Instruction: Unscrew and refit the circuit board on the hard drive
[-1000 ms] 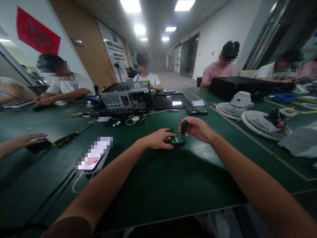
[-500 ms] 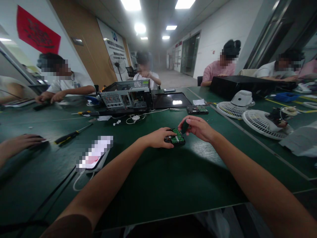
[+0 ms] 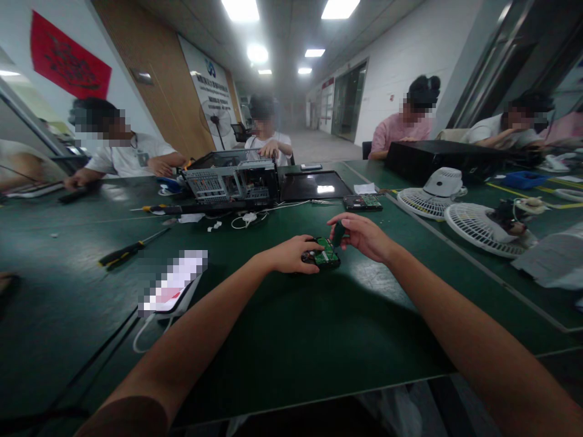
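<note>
Left hand (image 3: 294, 254) clasps a green-boarded black rectangular drive (image 3: 326, 257); right hand (image 3: 364, 235) pinches a dark-green screwdriver (image 3: 338, 233); eleven o'clock, open grey metal case (image 3: 207, 187) holds components (image 3: 255, 184).

The left hand (image 3: 298, 254) lies palm down, its grip hard to judge; just right of it, the right hand (image 3: 359, 233) curls, pinching.

Grn circuit bd (image 3: 327, 247), dk-grn driver hdl (image 3: 337, 233), grn tbl (image 3: 291, 328).
</note>
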